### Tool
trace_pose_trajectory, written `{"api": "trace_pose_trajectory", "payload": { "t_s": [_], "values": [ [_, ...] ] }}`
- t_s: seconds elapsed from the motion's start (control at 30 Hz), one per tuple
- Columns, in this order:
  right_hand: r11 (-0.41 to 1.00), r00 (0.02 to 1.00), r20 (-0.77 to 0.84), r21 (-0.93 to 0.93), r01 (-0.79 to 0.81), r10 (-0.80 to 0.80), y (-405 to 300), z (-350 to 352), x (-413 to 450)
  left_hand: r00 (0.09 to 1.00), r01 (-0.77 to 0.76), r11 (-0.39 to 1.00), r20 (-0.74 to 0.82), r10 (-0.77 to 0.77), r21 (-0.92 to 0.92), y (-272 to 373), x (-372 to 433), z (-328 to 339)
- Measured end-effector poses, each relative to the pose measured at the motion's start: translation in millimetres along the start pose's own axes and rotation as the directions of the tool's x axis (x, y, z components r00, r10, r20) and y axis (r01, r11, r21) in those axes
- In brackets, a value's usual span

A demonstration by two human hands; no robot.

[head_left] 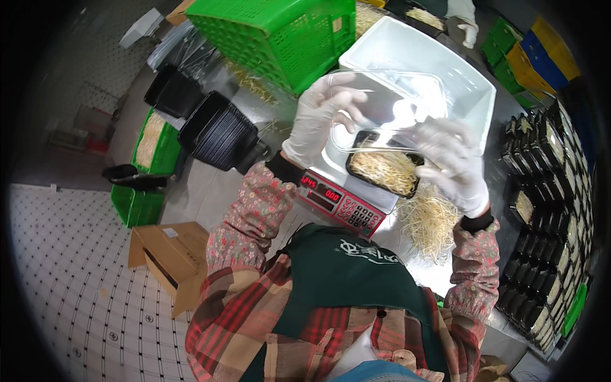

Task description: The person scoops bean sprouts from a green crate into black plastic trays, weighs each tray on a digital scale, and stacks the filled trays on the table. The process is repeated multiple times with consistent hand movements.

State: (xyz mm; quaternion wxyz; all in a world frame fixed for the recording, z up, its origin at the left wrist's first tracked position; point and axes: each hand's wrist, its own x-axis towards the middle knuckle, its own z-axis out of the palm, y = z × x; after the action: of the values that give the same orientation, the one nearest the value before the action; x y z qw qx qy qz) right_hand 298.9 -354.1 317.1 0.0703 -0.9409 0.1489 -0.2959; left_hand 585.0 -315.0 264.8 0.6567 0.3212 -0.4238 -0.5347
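Both of my white-gloved hands hold a clear plastic lid (pixel 382 105) by its edges. My left hand (pixel 320 112) is at the lid's left end, and my right hand (pixel 451 155) is at its right end, slightly blurred. Under the lid's near edge, a black plastic tray (pixel 410 195) filled with bean sprouts (pixel 384 169) rests on a digital weighing scale (pixel 343 204). The lid is above the tray and tilted. A loose heap of bean sprouts (pixel 429 222) lies on the metal table, right of the scale and below my right hand.
Beyond the lid stands a white plastic bin (pixel 470 90). A green crate (pixel 305 47) is at the far left, with stacked black trays (pixel 217 131) nearer. Many filled trays (pixel 539 219) are stacked on the right. Another person's gloved hand (pixel 470 34) shows at the top. A cardboard box (pixel 176 253) sits at left.
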Motion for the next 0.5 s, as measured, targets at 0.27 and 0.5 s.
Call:
{"api": "trace_pose_trajectory", "payload": {
  "t_s": [0.27,0.5],
  "values": [
    [0.41,0.584,0.108,0.611,-0.677,0.804,-5.8,84.2,-115.2,0.946,0.173,0.929,0.207,-0.249,0.328,-62.4,-52.3,-3.6],
    [0.583,0.582,-0.127,-0.035,-0.812,0.803,49.0,148.9,-114.7,0.982,-0.125,0.219,0.089,0.167,0.968,-154.9,-7.4,-39.8]
  ]
}}
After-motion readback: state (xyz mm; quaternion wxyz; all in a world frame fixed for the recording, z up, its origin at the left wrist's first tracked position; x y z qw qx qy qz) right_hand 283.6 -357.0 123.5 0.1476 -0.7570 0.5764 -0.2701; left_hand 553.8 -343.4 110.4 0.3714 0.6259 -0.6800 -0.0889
